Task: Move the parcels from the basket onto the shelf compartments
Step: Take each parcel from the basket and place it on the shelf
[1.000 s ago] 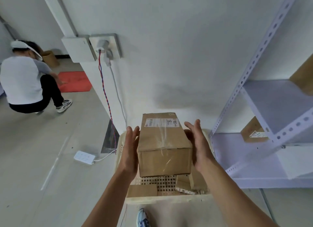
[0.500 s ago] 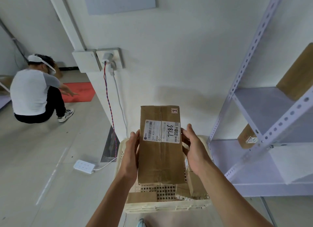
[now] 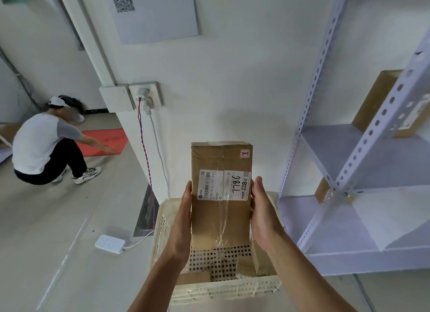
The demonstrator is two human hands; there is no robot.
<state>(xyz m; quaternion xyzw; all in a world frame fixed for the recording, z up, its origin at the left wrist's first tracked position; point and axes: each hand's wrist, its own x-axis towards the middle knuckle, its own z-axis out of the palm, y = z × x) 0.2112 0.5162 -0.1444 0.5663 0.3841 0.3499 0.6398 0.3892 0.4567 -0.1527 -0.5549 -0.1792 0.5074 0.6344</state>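
Two hands were pressed flat, fingers straight: left hand and right hand on opposite sides of the parcel, which was held upright over the basket, near the shelf.

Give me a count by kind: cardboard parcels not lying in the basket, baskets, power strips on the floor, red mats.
Cardboard parcels not in the basket: 3, namely the held parcel, the upper shelf parcel and the lower shelf parcel
Basket: 1
Power strip: 1
Red mat: 1
Total: 6
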